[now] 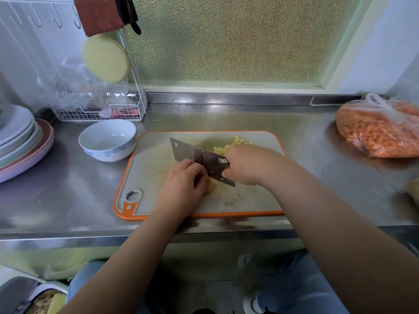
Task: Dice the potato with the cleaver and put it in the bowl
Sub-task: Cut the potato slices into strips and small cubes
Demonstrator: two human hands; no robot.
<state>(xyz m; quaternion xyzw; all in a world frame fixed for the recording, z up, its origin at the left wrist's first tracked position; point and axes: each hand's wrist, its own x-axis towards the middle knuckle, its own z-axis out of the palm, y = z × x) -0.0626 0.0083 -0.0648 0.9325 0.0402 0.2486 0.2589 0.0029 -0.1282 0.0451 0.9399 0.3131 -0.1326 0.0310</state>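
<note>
- On the cutting board point(158, 155), one piece of potato point(209, 186) lies under the left hand point(181, 184), whose curled fingers press down on it; only a pale edge shows by the fingertips.
- One cleaver point(199, 160) stands blade-down just right of that piece, its flat side against the left knuckles.
- Right hand point(246, 165) is clamped round the cleaver's handle, which is hidden in the fist.
- One heap of diced potato point(229, 145) sits at the board's far edge, behind the right hand.
- One white bowl point(107, 140) stands on the steel table point(68, 189) just left of the board.
- One stack of plates point(20, 141) at far left; one bag of orange pieces point(381, 130) at far right.
</note>
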